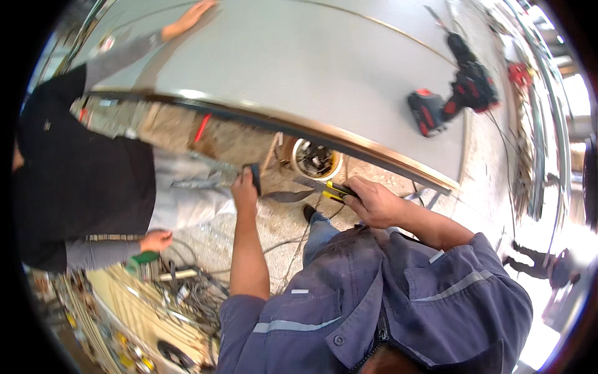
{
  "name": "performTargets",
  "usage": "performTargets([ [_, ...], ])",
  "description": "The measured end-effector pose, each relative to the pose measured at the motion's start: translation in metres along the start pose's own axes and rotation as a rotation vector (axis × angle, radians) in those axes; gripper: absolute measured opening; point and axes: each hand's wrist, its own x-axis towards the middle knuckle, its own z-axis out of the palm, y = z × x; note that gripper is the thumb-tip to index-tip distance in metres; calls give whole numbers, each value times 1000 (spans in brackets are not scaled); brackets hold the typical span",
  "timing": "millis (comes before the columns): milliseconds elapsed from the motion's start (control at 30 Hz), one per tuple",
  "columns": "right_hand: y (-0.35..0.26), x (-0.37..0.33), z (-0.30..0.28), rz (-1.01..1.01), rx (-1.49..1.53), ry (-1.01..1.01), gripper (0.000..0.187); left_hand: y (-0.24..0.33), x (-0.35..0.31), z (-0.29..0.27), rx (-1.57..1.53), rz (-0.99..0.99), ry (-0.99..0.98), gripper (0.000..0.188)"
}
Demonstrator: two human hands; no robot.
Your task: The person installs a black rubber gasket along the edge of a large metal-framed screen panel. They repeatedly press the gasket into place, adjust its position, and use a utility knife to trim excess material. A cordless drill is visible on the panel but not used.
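Note:
My left hand [245, 189] is closed around a dark, flat piece whose end stands up past the fingers. Beside it a dark curved strip [286, 196] reaches toward the right; I cannot tell whether it is the same piece. In my right hand [375, 202] is a pair of snips [336, 191] with yellow-and-black handles, their grey jaws pointing left, above the strip. A white bucket [338, 167] with dark scraps in it stands just beyond the snips. Both hands are in front of my body, on the near side of the bench edge.
A large grey panel [299, 62] lies across the bench, with a black-and-red cordless drill [473, 87] at its right. A co-worker [87, 187] stands at left, one hand [190, 19] on the panel. Cables [187, 293] and long strips [118, 305] lie at lower left.

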Motion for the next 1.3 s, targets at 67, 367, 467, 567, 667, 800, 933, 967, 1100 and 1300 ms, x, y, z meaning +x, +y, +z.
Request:
performTargets([
  [67, 3, -26, -33, 40, 28, 24, 36, 2, -25, 10, -40, 143, 11, 42],
  [367, 97, -75, -144, 231, -322, 93, 46, 5, -182, 106, 380, 489, -348, 29],
  [467, 137, -73, -124, -261, -602, 312, 43, 37, -246, 150, 557, 441, -630, 34],
  [567, 151, -69, -99, -241, -632, 475, 49, 30, -260, 178, 786, 697, -588, 29],
  [667, 162, -78, -104, -223, -599, 470, 50, 46, -284, 210, 988, 865, -654, 28],
  [800, 172, -96, -117, -266, -523, 584, 42, 101, -339, 256, 1104, 922, -927, 23],
  [933, 169, -160, -129, -286, -127, 569, 33, 96, -341, 275, 971, 1352, -919, 13],
  [967, 166, -177, -127, -263, 59, 481, 31, 84, -325, 269, 1206, 1481, -792, 8],
  [1100, 197, -249, -84, -373, 978, 76, 44, 136, -376, 317, 376, 989, -1141, 11],
  [1300, 167, -289, -30, -163, 593, 352, 35, 121, -351, 347, -335, 435, -1362, 29],
])
